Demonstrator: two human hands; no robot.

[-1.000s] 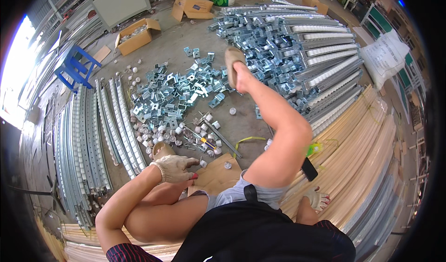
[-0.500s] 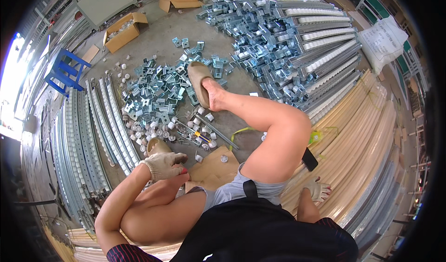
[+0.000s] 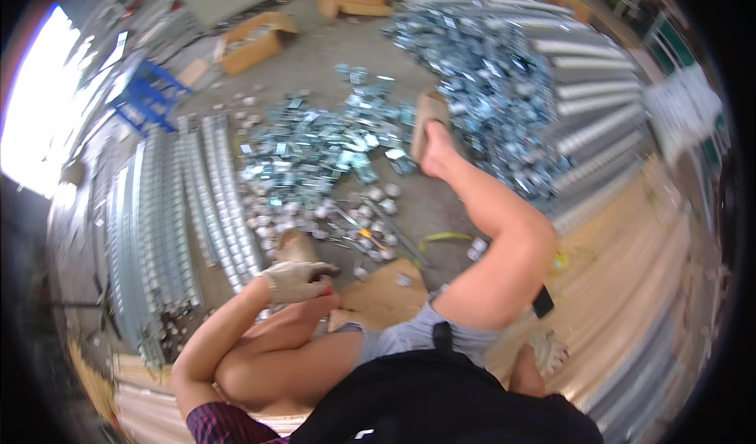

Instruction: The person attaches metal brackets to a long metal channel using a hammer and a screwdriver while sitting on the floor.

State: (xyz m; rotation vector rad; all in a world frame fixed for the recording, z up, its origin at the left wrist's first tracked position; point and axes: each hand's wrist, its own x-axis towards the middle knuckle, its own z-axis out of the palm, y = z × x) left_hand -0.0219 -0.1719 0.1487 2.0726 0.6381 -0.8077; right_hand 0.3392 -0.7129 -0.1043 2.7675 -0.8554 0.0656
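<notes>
My left hand (image 3: 298, 282), in a pale knitted glove with bare fingertips, rests over my bent left knee. Its fingers look apart with nothing in them, though the picture is smeared. At the right, my gloved right hand (image 3: 546, 353) lies on a stack of pale wrapped strips (image 3: 614, 255), fingers spread and holding nothing. A dark phone-like object (image 3: 542, 301) is just beyond that hand, partly hidden by my thigh. Ahead of my knees, small white round caps (image 3: 307, 223) are scattered around a yellow-handled screwdriver (image 3: 370, 238). Past them spreads a heap of metal brackets (image 3: 315, 149).
Long metal rails (image 3: 153, 231) lie at the left near a blue stool (image 3: 150, 94). A larger pile of bracketed rails (image 3: 488, 82) fills the far right beside a white sack (image 3: 681, 113). Flattened cardboard (image 3: 378, 294) lies between my legs; an open carton (image 3: 256, 42) stands at the back.
The view has shifted and blurred, with the scene sliding right. My right foot has moved right, away from the loose brackets. Both hands stay where they rested.
</notes>
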